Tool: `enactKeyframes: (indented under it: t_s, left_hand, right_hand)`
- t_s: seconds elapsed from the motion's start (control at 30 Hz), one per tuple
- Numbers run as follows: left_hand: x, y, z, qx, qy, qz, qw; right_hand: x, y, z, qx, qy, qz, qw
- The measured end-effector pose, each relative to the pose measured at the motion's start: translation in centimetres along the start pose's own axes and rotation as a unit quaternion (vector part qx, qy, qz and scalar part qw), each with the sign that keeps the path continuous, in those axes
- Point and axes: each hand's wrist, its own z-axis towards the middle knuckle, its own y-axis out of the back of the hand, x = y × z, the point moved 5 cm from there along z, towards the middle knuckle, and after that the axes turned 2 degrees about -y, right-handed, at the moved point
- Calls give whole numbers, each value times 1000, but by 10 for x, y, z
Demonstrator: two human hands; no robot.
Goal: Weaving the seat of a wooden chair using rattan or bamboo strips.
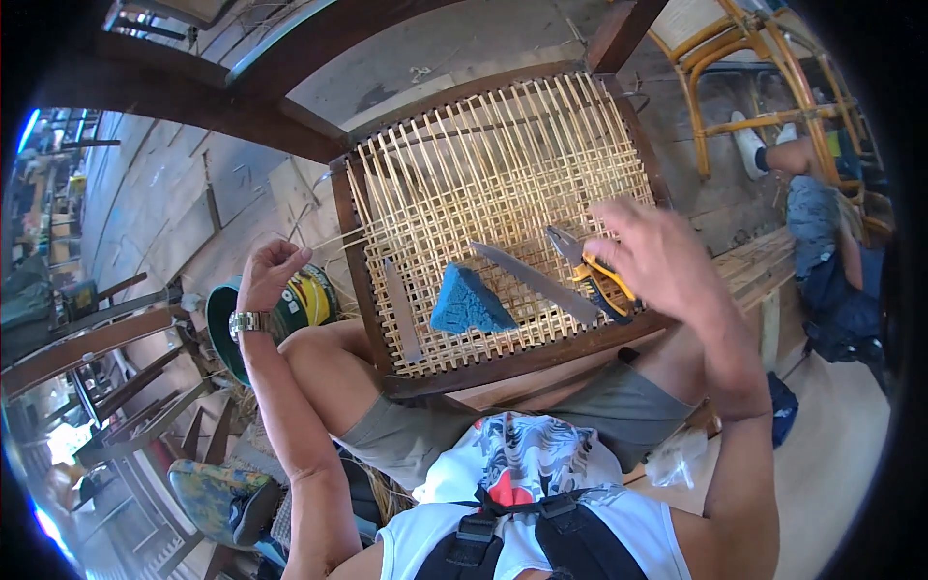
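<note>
In front of me is a dark wooden chair frame with a half-woven cane seat. Its near part is a tight grid, while the far part has only lengthwise strands. At the left rail, my left hand pinches a thin cane strand that runs to the weave. My right hand hovers over the right side, fingers curled and thumb apart, slightly blurred; nothing shows in it. Beneath it lie yellow-and-black pliers. A flat metal strip, a blue sponge-like wedge and a thin flat strip rest on the weave.
A green bucket with a yellow label stands beside my left knee. At the upper right is a rattan chair, with another person's leg near it. Wooden furniture parts crowd the left. A plastic bag lies at lower right.
</note>
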Motion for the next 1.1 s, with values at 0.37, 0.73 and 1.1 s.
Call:
enactKeyframes:
  t_s: [0.37,0.73,1.1]
  left_hand:
    - [-41,-4,36,-196,-146,47,969]
    - [-41,-22,60,-111,-99,-98,984]
    - [-49,-33,56,-51,-118,-49,991]
  right_hand:
    - [-126,17,78,-273,-21,114,955]
    - [-212,13,123,-246,-93,120,957]
    - [-208,28,111,-367,-111,13,924]
